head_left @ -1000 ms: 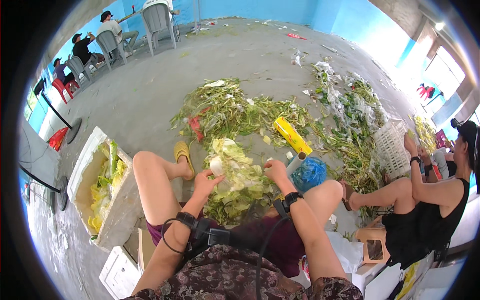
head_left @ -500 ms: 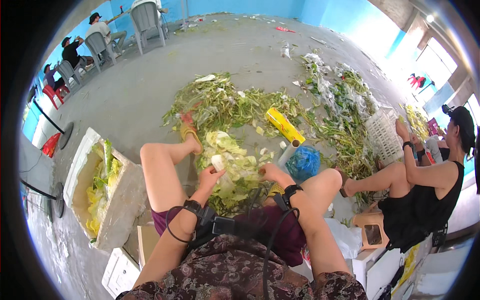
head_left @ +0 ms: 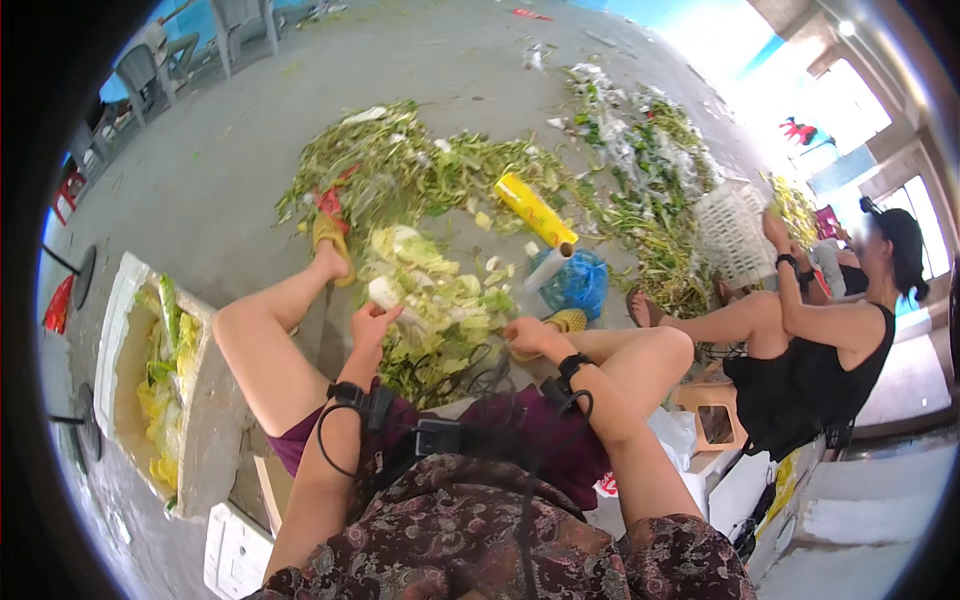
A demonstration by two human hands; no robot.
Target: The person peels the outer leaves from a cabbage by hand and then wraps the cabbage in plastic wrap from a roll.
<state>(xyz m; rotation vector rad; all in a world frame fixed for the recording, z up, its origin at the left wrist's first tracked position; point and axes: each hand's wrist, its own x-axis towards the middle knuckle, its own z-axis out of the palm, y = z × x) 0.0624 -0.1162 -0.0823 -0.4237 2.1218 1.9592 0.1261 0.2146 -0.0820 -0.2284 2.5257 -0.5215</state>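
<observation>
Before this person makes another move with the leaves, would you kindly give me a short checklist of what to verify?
1. Left hand has hold of the white leaf piece: ok, the fingers are at its near end.
2. Right hand has a grip on something: cannot tell, its fingertips are too unclear.
3. Yellow roll is clear of both hands: ok, it lies beyond the right hand.
4. Foam box is open: ok, leaves show inside.
5. Floor beyond the feet is free of scraps: not ok, green scraps lie heaped there.
</observation>
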